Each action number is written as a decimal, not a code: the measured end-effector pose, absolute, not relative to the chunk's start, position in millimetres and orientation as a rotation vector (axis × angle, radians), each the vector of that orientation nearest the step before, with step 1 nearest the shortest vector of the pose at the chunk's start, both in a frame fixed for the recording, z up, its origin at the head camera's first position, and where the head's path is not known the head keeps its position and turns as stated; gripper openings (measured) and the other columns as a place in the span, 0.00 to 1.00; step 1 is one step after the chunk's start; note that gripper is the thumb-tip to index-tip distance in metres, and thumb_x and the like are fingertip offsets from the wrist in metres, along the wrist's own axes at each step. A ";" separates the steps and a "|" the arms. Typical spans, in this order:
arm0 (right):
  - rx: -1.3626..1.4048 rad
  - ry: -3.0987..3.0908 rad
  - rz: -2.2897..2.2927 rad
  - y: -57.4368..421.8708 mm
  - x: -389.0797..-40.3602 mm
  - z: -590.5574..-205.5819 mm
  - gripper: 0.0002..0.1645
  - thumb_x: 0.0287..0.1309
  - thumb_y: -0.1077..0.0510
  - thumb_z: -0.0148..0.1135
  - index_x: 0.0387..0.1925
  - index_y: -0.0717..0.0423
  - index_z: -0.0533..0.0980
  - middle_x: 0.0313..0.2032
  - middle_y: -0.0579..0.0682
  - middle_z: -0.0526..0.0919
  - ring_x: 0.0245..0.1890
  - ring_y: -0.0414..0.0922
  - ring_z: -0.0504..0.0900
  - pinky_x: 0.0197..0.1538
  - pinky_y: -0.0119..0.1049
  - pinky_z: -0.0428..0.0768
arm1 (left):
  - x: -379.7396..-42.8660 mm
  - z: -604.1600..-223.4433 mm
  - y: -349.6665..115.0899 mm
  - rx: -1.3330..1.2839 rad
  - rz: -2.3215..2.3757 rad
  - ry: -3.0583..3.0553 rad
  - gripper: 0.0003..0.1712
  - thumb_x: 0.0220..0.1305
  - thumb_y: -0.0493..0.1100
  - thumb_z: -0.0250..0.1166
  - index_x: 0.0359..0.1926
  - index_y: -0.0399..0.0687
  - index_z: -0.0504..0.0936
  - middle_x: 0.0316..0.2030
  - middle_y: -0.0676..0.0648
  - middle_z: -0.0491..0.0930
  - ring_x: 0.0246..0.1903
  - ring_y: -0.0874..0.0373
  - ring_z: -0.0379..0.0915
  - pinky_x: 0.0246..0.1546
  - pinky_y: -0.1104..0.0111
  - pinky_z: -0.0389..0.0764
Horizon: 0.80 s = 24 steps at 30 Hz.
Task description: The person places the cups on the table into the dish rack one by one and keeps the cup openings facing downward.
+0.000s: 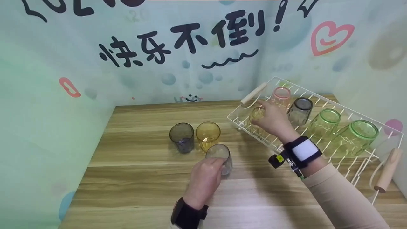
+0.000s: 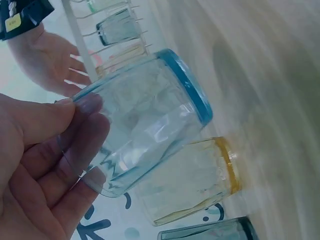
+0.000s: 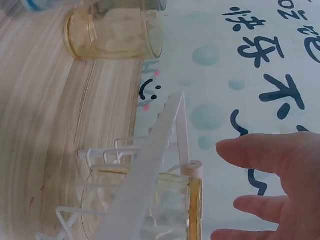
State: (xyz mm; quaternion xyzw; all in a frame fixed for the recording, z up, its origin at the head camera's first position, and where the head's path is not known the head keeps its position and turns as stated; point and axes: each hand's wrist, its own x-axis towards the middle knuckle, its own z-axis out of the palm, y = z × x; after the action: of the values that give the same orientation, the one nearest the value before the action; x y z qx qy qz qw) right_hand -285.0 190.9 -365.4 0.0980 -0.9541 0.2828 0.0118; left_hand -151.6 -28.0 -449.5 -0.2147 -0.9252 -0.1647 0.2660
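My left hand [image 1: 203,179] pinches a clear glass [image 1: 224,152] between thumb and fingers. In the left wrist view this glass [image 2: 145,120] has a bluish base. An amber glass [image 1: 208,130] and a smoky grey glass [image 1: 182,136] stand side by side on the table just beyond it. My right hand [image 1: 275,119] is over the far left end of the white wire rack [image 1: 270,146], fingers spread. Under it a yellow glass [image 3: 195,210] stands upside down in the rack; the right wrist view shows a gap between fingers and glass.
Further along the rack, upside down, are a pink glass [image 1: 281,95], a dark grey glass [image 1: 300,111] and two green glasses [image 1: 329,117]. Wooden handles [image 1: 388,171] sit at both rack ends. A printed cloth [image 1: 152,82] hangs behind the wooden table [image 1: 136,178].
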 end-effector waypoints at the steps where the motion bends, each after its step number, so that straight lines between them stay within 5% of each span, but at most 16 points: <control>1: 0.301 -2.962 0.903 190.3 -283.3 -365.0 0.44 0.44 0.52 0.64 0.63 0.56 0.60 0.59 0.61 0.69 0.58 0.61 0.67 0.61 0.60 0.62 | -151.3 -447.1 -29.1 -0.576 -0.463 -2.497 0.09 0.55 0.42 0.62 0.39 0.49 0.81 0.36 0.50 0.84 0.36 0.60 0.81 0.40 0.69 0.81; 6: 0.296 -2.914 1.015 184.7 -268.8 -362.2 0.43 0.44 0.52 0.65 0.64 0.55 0.59 0.64 0.61 0.63 0.65 0.61 0.58 0.64 0.62 0.56 | -150.9 -436.3 -33.5 -0.556 -0.568 -2.457 0.10 0.57 0.44 0.61 0.41 0.48 0.80 0.37 0.50 0.84 0.36 0.60 0.81 0.39 0.71 0.82; 18: 0.462 -2.710 1.290 163.3 -212.8 -374.7 0.43 0.47 0.38 0.62 0.64 0.44 0.59 0.65 0.49 0.62 0.65 0.50 0.62 0.66 0.54 0.61 | -156.9 -425.6 -33.1 -0.498 -0.723 -2.205 0.08 0.58 0.41 0.61 0.37 0.44 0.79 0.32 0.50 0.83 0.33 0.62 0.80 0.38 0.78 0.80; 24: 0.532 -2.543 1.682 156.7 -198.4 -388.1 0.46 0.45 0.42 0.65 0.65 0.42 0.56 0.64 0.48 0.64 0.64 0.46 0.64 0.66 0.47 0.64 | -153.8 -426.6 -24.5 -0.453 -0.863 -2.184 0.09 0.60 0.42 0.59 0.38 0.41 0.77 0.33 0.49 0.82 0.33 0.63 0.79 0.39 0.80 0.79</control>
State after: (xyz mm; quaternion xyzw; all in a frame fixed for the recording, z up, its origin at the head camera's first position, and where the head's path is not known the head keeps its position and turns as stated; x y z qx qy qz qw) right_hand -198.4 156.7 -388.1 0.1717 -0.8215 0.5433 0.0234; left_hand -153.8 -24.5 -426.6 -0.1761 -0.8497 -0.3358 0.3664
